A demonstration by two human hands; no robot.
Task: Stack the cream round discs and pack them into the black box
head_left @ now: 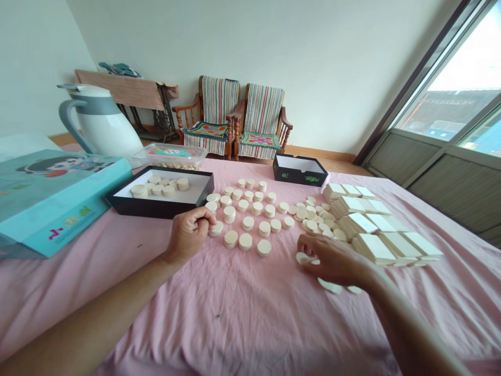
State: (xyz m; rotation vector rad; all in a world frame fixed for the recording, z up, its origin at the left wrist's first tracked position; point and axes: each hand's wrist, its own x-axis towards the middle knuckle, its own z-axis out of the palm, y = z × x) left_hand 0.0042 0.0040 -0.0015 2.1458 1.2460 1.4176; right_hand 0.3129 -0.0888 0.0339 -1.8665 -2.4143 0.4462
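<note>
My left hand (191,233) is closed in a fist on the cloth, its fingertips against a short stack of pale round wooden discs (216,230). Whatever is inside that fist is hidden. To the right, my right hand (332,257) reaches down with curled fingers and thumb around pale discs (303,257). More loose discs (330,285) lie flat beneath its wrist. Between the hands stand several small disc stacks (247,223) in rough rows. Beyond my right hand a heap of loose discs (312,214) spreads out.
Rectangular wooden tiles (376,248) are piled at the right. A black open box (164,211) with disc stacks stands left, beside a turquoise box (78,209), a clear tub (170,152) and a white jug (105,122). Another black box (299,174) sits at the far edge.
</note>
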